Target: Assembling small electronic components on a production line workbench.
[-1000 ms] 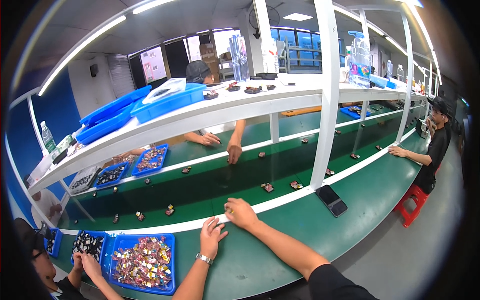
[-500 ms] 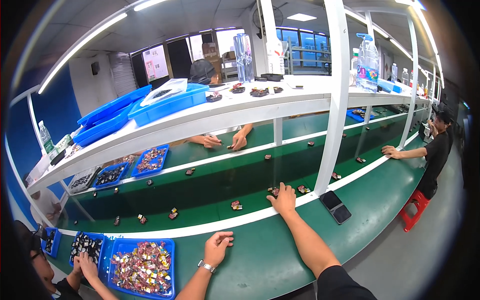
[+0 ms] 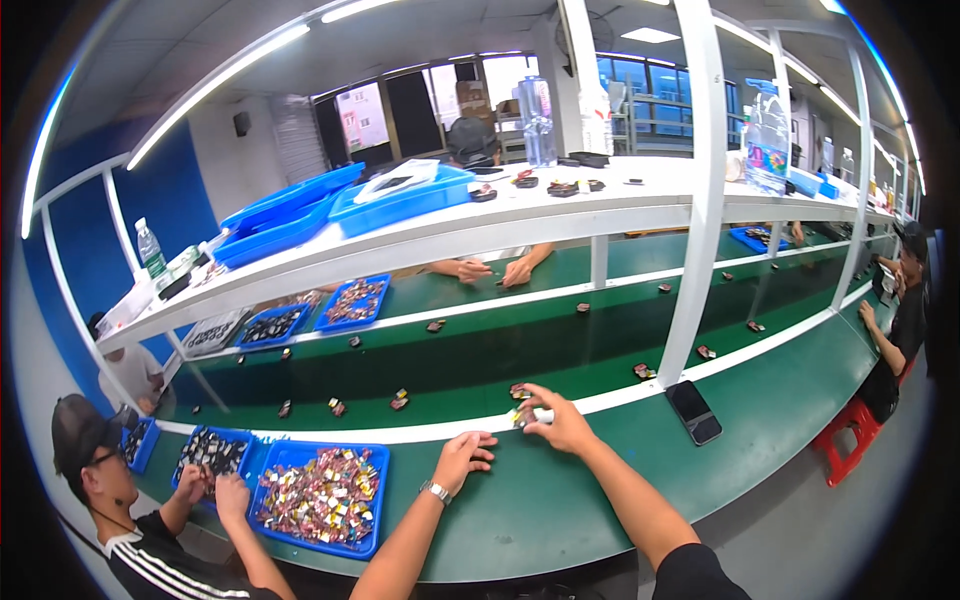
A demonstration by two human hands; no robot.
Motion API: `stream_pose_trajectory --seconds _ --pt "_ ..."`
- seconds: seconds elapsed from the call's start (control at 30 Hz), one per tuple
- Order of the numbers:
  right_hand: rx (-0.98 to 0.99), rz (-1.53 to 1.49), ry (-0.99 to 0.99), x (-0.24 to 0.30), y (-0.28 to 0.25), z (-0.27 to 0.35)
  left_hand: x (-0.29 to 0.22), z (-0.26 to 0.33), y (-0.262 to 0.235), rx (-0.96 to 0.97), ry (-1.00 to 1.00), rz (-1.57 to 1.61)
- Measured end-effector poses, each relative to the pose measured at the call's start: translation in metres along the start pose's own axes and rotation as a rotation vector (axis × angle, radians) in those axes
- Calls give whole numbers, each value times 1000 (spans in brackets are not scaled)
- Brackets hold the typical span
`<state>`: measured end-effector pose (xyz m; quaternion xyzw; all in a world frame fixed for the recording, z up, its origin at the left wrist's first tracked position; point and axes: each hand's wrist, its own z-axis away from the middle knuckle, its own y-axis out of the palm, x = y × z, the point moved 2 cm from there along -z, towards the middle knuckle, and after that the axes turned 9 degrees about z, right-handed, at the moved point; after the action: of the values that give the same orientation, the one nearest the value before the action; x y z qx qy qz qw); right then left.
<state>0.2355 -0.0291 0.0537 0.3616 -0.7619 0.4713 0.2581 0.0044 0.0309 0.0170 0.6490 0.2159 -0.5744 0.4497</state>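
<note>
"Green worktop (image 3: 560, 500) at the front. Next?"

"Belt (image 3: 470, 385) beyond the right hand (image 3: 567, 425), then a blue tray (image 3: 381, 498) left of the left hand (image 3: 460, 462), whose bent fingers are apart, seemingly empty."

"And the right?"

"Thumb and fingers pinched on a small part (image 3: 521, 416), just beyond the left hand."

"Any risk?"

"If that fingertip pinch slips, it could drop onto the belt."

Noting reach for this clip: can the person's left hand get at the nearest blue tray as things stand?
Probably yes: the left hand looks empty, the nearest blue tray sits open-topped to its left, and nothing visible stands between them on the green tabletop.
</note>
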Motion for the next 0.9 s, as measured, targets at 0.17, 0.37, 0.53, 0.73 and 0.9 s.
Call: stream_pose_trajectory --seconds 0.17,0.37,0.53,0.73,0.9 --pt "242 104 -206 52 26 4 -6 -1 -8 273 -265 136" --pt "352 119 -112 43 46 15 2 11 -15 347 -232 230" --pt "142 240 -345 47 47 12 1 1 -17 256 -101 240" --pt "-4 369 -409 46 48 13 4 4 -10 229 -72 157" --pt "22 404 -372 49 50 17 4 9 -6 192 -78 89"
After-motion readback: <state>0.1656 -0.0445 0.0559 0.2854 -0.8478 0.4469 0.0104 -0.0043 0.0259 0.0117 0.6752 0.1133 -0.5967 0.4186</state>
